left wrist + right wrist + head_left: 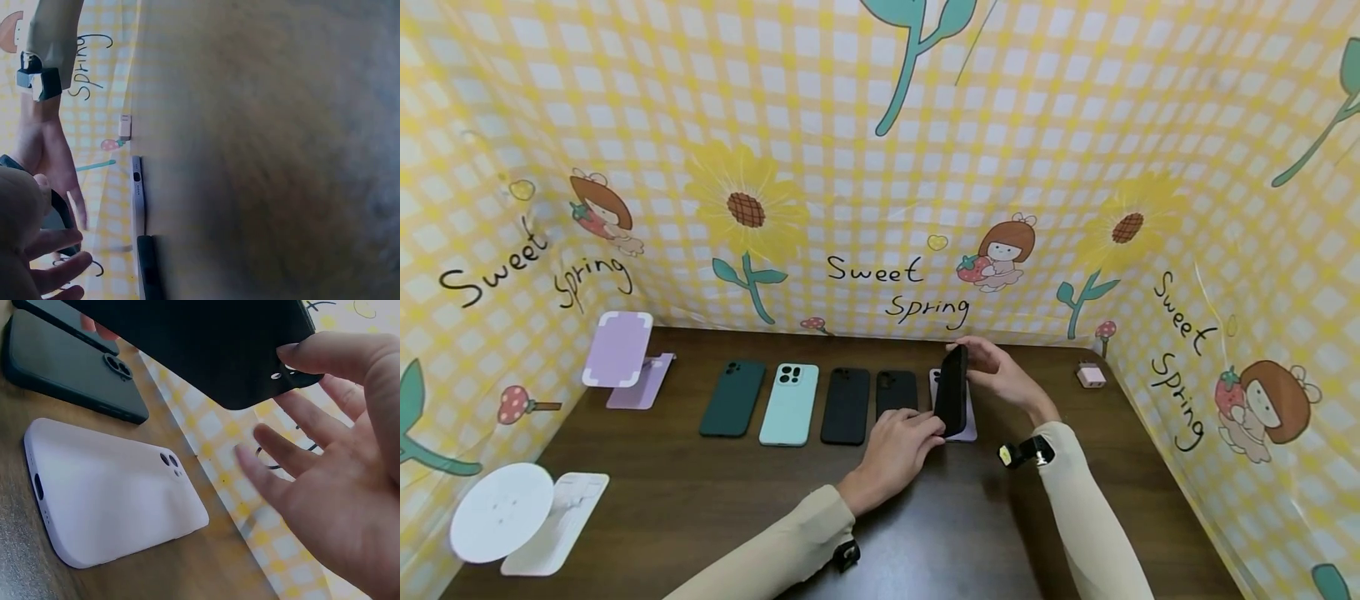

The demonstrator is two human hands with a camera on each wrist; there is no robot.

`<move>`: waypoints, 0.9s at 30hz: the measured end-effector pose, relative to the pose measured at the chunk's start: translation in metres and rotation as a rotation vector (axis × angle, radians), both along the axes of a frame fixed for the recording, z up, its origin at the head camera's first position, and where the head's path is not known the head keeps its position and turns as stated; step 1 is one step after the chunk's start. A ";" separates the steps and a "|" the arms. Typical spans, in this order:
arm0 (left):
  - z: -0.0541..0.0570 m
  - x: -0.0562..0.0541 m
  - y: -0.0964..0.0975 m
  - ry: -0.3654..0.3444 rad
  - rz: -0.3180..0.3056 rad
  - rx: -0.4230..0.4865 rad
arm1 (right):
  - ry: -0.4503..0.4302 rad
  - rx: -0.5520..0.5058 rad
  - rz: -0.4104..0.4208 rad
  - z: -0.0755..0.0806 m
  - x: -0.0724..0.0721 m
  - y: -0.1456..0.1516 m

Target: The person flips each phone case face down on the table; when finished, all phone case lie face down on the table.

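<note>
A black phone case (953, 392) is held up on its edge between both hands. My left hand (897, 450) grips its lower end, fingers around the edge. At the upper end, my right hand (1006, 379) pinches it; in the right wrist view the thumb lies beside small camera holes and the other fingers spread behind. Below the held case, a lavender phone case (119, 494) lies back up on the table, partly covered in the head view. Just left of it is a dark case (69, 369) with a camera cutout, near my left hand.
Further left lie a black case (846, 407), a mint case (788, 406) and a dark green case (733, 400). A lavender stand (617, 350) and a white round stand (502, 512) are at the left edge. A pink charger plug (1091, 375) sits back right, by the checked cloth (865, 200).
</note>
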State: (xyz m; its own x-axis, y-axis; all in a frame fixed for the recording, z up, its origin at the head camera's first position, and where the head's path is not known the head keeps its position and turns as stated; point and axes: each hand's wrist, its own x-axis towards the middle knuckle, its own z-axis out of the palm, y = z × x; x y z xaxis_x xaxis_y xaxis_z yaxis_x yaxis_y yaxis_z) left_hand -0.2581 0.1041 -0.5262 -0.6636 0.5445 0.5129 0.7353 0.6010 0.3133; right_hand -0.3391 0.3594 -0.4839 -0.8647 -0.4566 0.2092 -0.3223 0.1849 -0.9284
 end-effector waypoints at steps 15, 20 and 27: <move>0.003 0.002 0.003 -0.079 -0.077 0.084 | -0.232 -0.126 0.019 -0.012 0.006 -0.004; 0.003 0.003 0.003 -0.186 0.003 0.129 | -0.243 -0.149 -0.033 -0.016 0.008 0.000; 0.004 0.000 0.005 -0.138 0.054 0.079 | -0.246 -0.149 -0.088 -0.011 0.006 0.008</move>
State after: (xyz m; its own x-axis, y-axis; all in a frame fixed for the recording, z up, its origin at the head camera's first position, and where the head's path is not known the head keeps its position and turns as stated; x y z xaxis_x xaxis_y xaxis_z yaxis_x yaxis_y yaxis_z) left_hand -0.2578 0.1091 -0.5219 -0.7580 0.4676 0.4548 0.6492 0.6080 0.4570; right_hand -0.3326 0.3676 -0.4953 -0.9328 -0.3574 0.0471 -0.0726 0.0584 -0.9956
